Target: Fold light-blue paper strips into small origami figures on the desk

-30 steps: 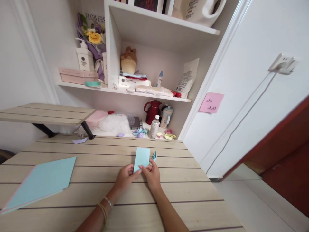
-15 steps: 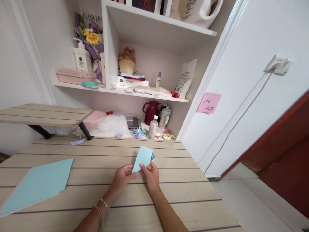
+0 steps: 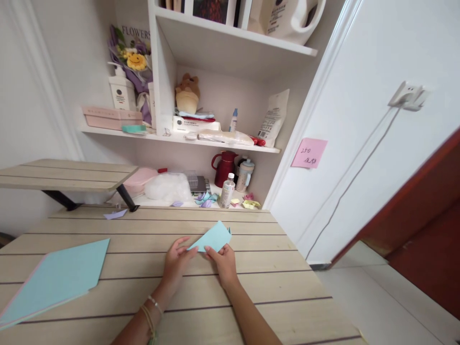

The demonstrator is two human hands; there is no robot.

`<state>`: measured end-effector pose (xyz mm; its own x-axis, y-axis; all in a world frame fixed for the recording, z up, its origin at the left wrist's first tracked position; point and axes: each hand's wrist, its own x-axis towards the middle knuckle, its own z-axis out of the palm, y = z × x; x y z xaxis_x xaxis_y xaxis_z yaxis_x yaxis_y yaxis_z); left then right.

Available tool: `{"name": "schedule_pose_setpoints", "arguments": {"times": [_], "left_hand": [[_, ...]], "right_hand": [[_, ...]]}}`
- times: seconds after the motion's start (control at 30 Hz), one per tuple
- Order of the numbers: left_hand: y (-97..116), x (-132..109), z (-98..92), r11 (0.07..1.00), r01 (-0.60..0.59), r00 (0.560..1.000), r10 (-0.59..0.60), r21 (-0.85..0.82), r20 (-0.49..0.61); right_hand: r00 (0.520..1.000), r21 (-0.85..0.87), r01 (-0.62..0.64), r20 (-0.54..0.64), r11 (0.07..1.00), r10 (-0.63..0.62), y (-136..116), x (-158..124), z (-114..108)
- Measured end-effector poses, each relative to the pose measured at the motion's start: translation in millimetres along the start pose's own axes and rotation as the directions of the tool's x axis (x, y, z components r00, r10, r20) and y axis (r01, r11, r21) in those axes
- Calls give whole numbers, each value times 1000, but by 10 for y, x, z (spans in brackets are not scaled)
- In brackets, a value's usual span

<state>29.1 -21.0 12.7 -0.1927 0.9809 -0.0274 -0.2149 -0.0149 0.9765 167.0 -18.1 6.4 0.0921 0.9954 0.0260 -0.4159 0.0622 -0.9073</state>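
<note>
A slatted pale worktop [image 3: 287,287] spans six o'clock, with a raised stand [image 3: 68,175] on black legs at nine. White shelves [image 3: 233,40] rise at twelve, while a white wall [image 3: 362,81] bears a socket [image 3: 408,96] at two. Toward four, a red-brown panel [image 3: 429,235] meets pale floor tiles [image 3: 381,292] in soft light.

Folded piece [image 3: 230,231]: mostly hidden (behind the blue sheet [image 3: 214,236])
Paper stack [image 3: 61,273]: tip cropped left
White jug [image 3: 293,21]: cropped above

Left grip [image 3: 176,259] curves beside pinching right grip [image 3: 224,262].
</note>
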Motion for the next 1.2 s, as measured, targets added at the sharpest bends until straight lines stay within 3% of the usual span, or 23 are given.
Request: {"name": "schedule_pose_setpoints", "arguments": {"times": [0.37, 0.5, 0.7, 0.83, 0.93, 1.03, 1.2], "left_hand": [[-11, 53, -39, 990, 128, 984, -119, -63, 136], [10, 60, -34, 985, 148, 985, -138, -93, 101], [60, 30, -9, 987, 93, 995, -86, -134, 58], [50, 44, -1, 986, 107, 991, -95, -127, 91], [31, 55, 13, 996, 83, 984, -77, -32, 161], [23, 47, 25, 995, -22, 975, 1, 95, 224], [44, 15, 19, 976, -103, 973, 60, 189, 224]], "right_hand": [[1000, 66, -23, -2, 998, 23, 0, 31, -35], [999, 124, -9, -32, 992, 13, 8, 59, -69], [999, 217, -17, -30, 976, 24, 35, 97, -109], [999, 229, -10, -41, 973, 19, 52, 103, -118], [1000, 185, -3, -22, 983, 7, 61, 98, -114], [999, 114, 0, 39, 993, -5, 59, 84, -101], [996, 72, -20, 90, 997, 13, 23, 58, -74]]}}
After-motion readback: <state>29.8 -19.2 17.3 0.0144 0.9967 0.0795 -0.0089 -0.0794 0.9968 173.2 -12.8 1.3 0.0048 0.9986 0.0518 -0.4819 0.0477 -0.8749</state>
